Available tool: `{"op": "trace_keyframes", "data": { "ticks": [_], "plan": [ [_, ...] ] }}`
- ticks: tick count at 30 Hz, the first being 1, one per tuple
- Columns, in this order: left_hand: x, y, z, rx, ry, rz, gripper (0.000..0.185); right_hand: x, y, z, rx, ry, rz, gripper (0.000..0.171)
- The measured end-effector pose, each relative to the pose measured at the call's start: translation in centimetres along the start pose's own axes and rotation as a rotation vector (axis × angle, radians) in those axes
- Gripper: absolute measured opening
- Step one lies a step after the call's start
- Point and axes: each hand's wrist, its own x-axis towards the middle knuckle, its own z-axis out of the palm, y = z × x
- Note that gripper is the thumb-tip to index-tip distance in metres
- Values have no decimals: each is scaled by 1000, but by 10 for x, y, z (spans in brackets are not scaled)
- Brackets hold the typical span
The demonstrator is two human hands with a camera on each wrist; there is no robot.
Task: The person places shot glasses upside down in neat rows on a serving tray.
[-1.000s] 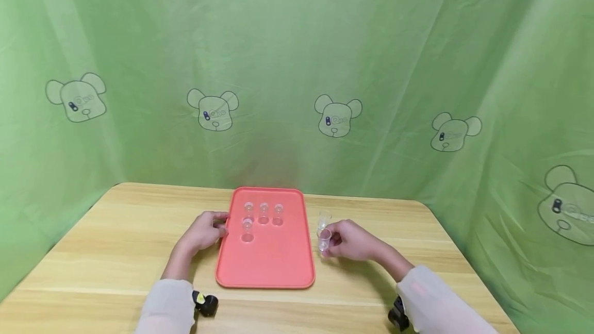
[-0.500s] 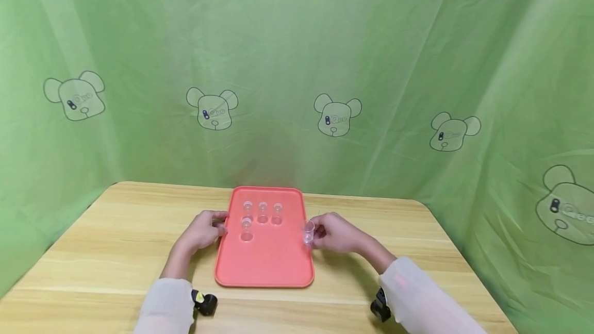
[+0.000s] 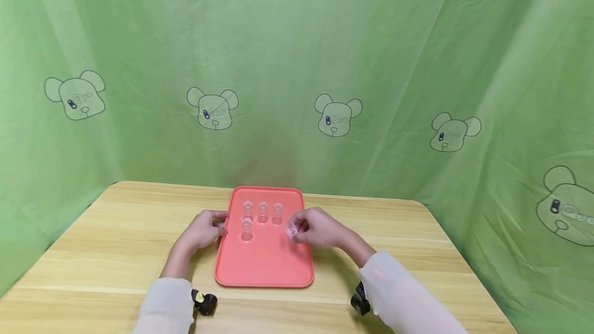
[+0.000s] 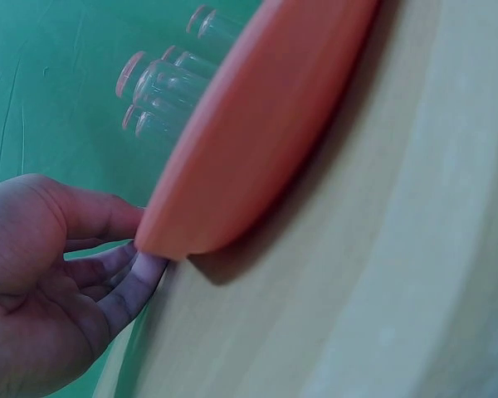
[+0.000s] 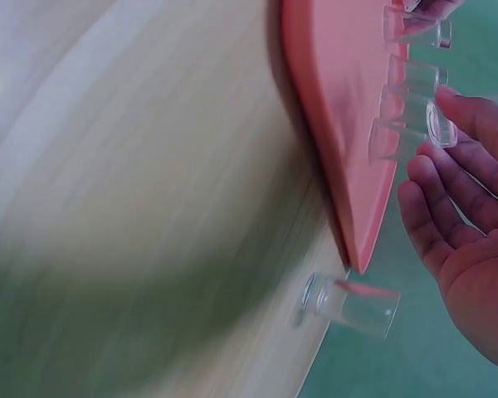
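Observation:
In the head view my left hand holds the left rim of a red tray, thumb above and fingers below it in the left wrist view. My right hand, over the tray's right side, pinches a small clear cup between thumb and fingers. The right wrist view shows this cup's base turned away from the tray, so it is upside down. Several more clear cups stand upside down on the tray: three in a back row, one in front at the left.
Another clear cup stands upright on the table right of the tray; in the head view the right hand hides it. The wooden table reaches back to a green curtain. Dark wrist cameras sit at both cuffs.
My right hand has carried its cup leftward from the table beside the tray to over the tray, turning it upside down. My left hand has stayed at the rim.

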Motion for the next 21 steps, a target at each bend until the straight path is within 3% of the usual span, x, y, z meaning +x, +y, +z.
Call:
{"op": "trace_keyframes", "data": {
  "ticks": [6,21],
  "plan": [
    [0,1,0,-10,-4,4,47,14,-9,5,-9,26,33,18],
    [-1,1,1,-14,0,-2,47,35,-15,16,-61,78,-1,9]
  ]
}}
